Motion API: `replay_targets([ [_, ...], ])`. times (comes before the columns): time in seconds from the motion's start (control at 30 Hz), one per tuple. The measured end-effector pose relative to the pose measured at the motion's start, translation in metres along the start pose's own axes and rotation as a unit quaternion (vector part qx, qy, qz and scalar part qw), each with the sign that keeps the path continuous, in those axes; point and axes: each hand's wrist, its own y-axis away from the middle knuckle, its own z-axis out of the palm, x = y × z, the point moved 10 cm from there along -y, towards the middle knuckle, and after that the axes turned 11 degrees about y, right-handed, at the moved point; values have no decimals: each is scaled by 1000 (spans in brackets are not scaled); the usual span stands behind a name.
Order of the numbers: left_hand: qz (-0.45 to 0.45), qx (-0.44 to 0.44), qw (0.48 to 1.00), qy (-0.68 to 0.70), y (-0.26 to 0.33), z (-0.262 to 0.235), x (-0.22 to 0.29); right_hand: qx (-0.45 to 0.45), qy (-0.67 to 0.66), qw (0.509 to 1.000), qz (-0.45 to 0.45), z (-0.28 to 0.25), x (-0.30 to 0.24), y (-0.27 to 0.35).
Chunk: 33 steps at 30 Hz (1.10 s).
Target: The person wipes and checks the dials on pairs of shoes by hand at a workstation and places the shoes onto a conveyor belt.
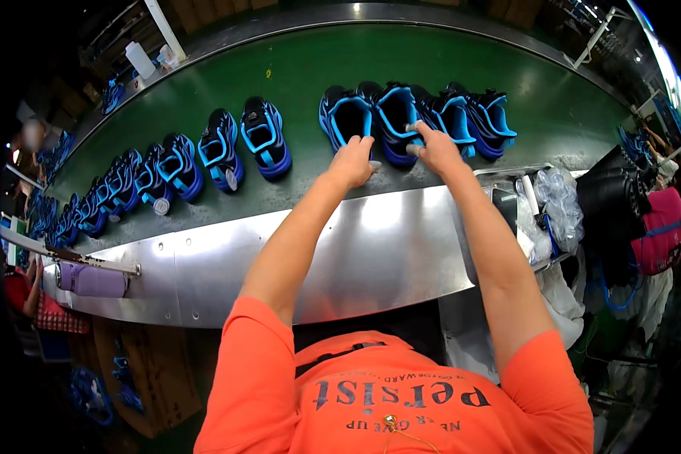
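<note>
Black and blue sports shoes stand in a row on the green belt, heels toward me. My left hand (353, 161) is closed on the heel of one shoe (328, 117), whose light blue collar faces up. Beside it, my right hand (436, 149) pinches the back rim of a second shoe (399, 150). The fingertips of both hands look pale, as if covered. Two more shoes (489, 125) stand just right of that hand, overlapping each other. Left of my hands, a single shoe (275, 160) stands apart from the others.
Several more shoes (185, 175) line the belt (303, 64) toward the left. A metal ledge (386, 242) runs along my side, with a purple bottle (102, 280) at its left. On the right sits a wire basket of clear plastic (556, 200), near a pink bag (662, 231).
</note>
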Motion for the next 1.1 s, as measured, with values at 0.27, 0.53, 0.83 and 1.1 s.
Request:
replay_targets([
  [0.27, 15, -55, 995, 86, 129, -50, 55, -104, -205, 968, -103, -44, -50, 127],
  [0.53, 11, -134, 972, 195, 281, 25, 61, -172, -247, 950, -86, -14, -64, 281],
  [0.83, 79, -36, 995, 44, 233, 4, 84, 10, -131, 978, -163, -36, -87, 236],
  [1.1, 177, 103, 964, -170, 287, 45, 110, 64, 3, 985, -159, -25, -82, 296],
])
